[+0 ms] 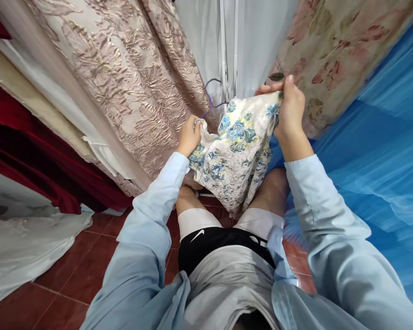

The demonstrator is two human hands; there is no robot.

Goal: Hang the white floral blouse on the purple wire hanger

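A sleeveless white floral garment (232, 151) with blue and yellow flowers hangs between my two hands, above my thighs. My left hand (190, 135) is closed on one shoulder of it, at the end of a thin purple hanger (210, 101). On the other side my right hand (292, 107) pinches the opposite shoulder, thumb on top, pulling the cloth out to the right. The hanger's hook stands up beside the neckline. Its right arm passes behind the cloth and is partly hidden.
Long gowns hang close all round: pink-gold brocade (124, 78) ahead left, white cloth (258, 41) ahead, beige floral fabric (330, 55) and blue tulle (382, 151) to the right. Dark red velvet (30, 151) hangs left. Red floor tiles (75, 270) lie below.
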